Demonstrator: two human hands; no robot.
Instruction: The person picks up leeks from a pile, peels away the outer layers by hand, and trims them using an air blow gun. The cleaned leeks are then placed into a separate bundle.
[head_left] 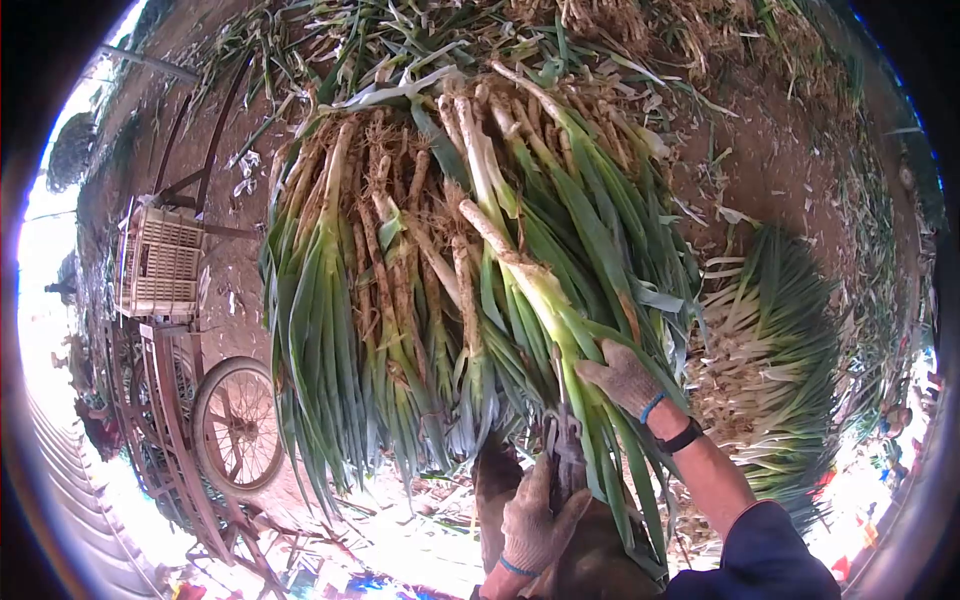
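Note:
A long leek lies slanted over the pile, its pale root end up and left and its green leaves hanging toward me. My right hand, in a knitted glove, is closed on its leaves where the pale stalk turns green. Below and to the left, my gloved left hand is closed around a dark, gun-like tool with a thin nozzle. The nozzle points up beside the leek; part of the grip is hidden by my fingers. Under the leek spreads a large pile of soil-stained leeks, roots away from me.
At right, a row of cleaner leeks with pale stalks lies on the ground. A cart with a spoked wheel stands at left, near a cream plastic crate. Leaf scraps litter the brown soil. More leeks lie at the back.

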